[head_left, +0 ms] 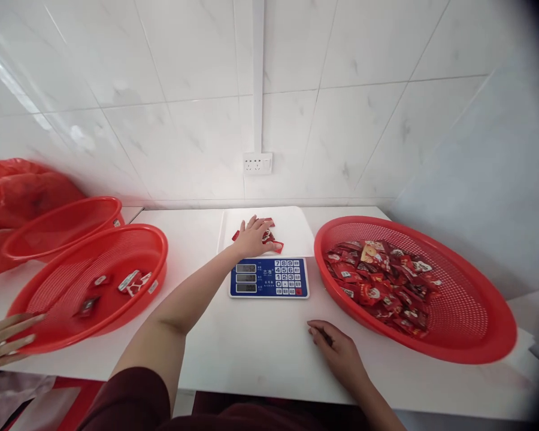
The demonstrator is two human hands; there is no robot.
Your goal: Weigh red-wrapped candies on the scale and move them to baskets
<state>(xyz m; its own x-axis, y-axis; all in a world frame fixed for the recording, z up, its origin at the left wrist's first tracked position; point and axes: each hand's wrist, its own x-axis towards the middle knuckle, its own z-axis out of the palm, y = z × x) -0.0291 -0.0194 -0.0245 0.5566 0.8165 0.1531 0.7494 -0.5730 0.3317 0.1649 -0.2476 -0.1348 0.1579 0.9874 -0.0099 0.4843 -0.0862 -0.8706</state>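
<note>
My left hand (251, 237) lies palm down with fingers spread over several small red packets (273, 246) on the white pan (296, 230) of a digital weighing scale (269, 279). The packets partly hide beneath it. My right hand (335, 347) rests on the white table in front of the scale, its fingers loosely curled, with nothing visible in them. To its right, a large red mesh basket (467, 299) holds a heap of red snack packets (381, 287). The scale's blue panel carries displays and number keys.
On the left, a red basket (157, 251) contains a few packets (135, 282); another person's hand (4, 344) touches its near rim. Behind it are another red basket (94, 206) and red plastic bags (27, 185). A wall socket (257, 163) sits above the scale on the tiled wall.
</note>
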